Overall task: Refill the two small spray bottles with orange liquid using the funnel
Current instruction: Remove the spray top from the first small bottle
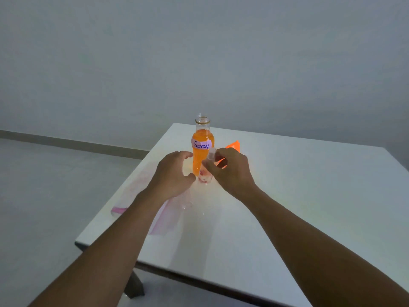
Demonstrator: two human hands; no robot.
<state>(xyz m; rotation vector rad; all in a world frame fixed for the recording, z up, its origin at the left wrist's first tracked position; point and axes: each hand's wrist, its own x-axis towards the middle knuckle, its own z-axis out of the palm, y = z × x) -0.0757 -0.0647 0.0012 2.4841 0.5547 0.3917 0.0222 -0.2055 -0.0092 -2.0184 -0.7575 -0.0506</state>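
**Right hand (230,171) pinches the small spray bottle (205,175) near its top, and we judge it is about to be opened.**

Nearest us, under the left wrist, is a faint clear shape (187,201), possibly the second bottle. The left hand (172,173) is beside the grip, fingers curved and apart, holding nothing we can see. The uncapped orange supply bottle (202,149) stands just behind the grip, with the funnel (233,146) beyond the right knuckles. Risk: twisting the tilted small bottle unsteadied could knock the open one and spill it.
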